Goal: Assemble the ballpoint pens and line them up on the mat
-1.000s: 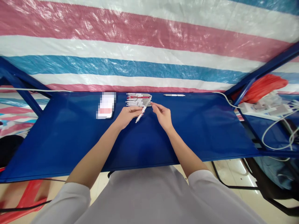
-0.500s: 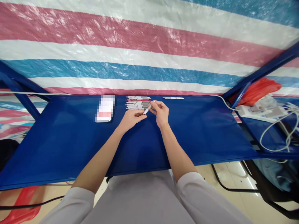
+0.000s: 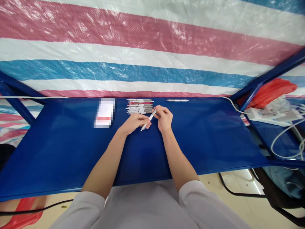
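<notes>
I was in what looked like a makeshift workshop booth, with a striped sheet [image 3: 143, 35] for a wall, blue frame [image 3: 274, 72] flanking my worktop [image 3: 202, 136], a power strip [image 3: 264, 117] to the right, tiled floor [image 3: 245, 183] below.

Pen row [image 3: 139, 108] lies on tabletop [image 3: 209, 136], phone [image 3: 105, 112] to its left, single pen [image 3: 177, 100] to its right. Held pen [image 3: 152, 115] between left hand [image 3: 134, 123] and right hand [image 3: 165, 119], before row. Tarpaulin [image 3: 143, 55] behind tabletop.
</notes>
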The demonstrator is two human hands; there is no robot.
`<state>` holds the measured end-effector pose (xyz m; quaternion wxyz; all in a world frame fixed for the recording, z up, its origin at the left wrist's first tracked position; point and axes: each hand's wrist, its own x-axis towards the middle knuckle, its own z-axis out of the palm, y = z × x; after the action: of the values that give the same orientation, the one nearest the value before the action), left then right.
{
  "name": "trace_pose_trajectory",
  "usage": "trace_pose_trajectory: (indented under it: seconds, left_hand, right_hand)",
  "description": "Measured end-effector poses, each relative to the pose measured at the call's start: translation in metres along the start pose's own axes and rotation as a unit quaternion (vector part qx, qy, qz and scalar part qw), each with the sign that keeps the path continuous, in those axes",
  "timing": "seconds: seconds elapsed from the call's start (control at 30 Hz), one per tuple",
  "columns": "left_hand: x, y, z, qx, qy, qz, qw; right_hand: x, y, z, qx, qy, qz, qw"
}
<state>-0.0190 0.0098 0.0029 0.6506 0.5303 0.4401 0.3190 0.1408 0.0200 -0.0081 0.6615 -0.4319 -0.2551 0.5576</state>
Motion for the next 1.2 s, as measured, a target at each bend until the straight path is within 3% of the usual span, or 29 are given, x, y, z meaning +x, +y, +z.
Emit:
trace_pose_trajectory:
  seconds: [0.2, 0.37, 0.6, 0.87, 1.07, 1.2]
  left_hand:
    - [-0.003, 0.0, -0.004, -0.044, -0.03, -0.02, 0.998]
    - [-0.002, -0.001, 0.002, -0.059, 0.015, -0.008, 0.998]
    - [-0.002, -0.003, 0.008, 0.047, 0.08, 0.073, 0.993]
    - [-0.006, -0.006, 0.008, -0.033, 0.004, 0.024, 0.999]
    - [-0.005, -0.007, 0.009, 0.009, 0.093, 0.093, 0.991]
    - [-0.003, -0.008, 0.009, 0.045, 0.104, 0.103, 0.988]
  right_hand:
    - [0.0, -0.001, 0.003, 0.014, -0.033, 0.018, 0.999]
    - [0.002, -0.002, 0.004, -0.011, -0.008, 0.0, 1.0]
    - [0.003, -0.001, 0.006, -0.021, 0.016, -0.028, 0.999]
    - [0.001, -0.004, 0.004, -0.008, -0.016, -0.006, 1.0]
    - [0.001, -0.001, 0.006, -0.006, 0.0, -0.018, 1.0]
    - [0.0, 0.002, 0.007, -0.005, 0.005, -0.039, 0.999]
